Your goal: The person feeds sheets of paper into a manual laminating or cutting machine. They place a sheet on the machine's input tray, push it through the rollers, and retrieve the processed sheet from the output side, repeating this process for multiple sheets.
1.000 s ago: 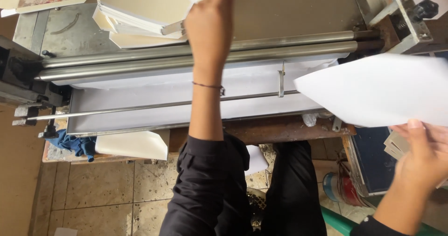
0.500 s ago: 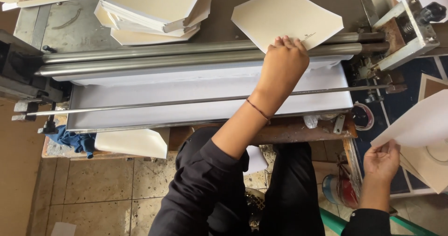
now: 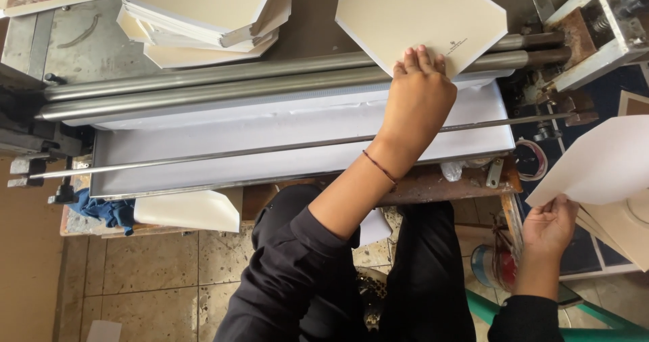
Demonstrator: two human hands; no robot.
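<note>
Left hand presses flat, fingers extended, on a cream card lying across the machine's rollers. Right hand grips the edge of a white sheet beside the machine; a card stack rests behind the rollers.

The cream card with cut corners lies flat beyond the two steel rollers, its near edge over them, turned a little like a diamond (small print near one corner). The white sheet is held up at the right, tilted, above similar sheets.
</note>
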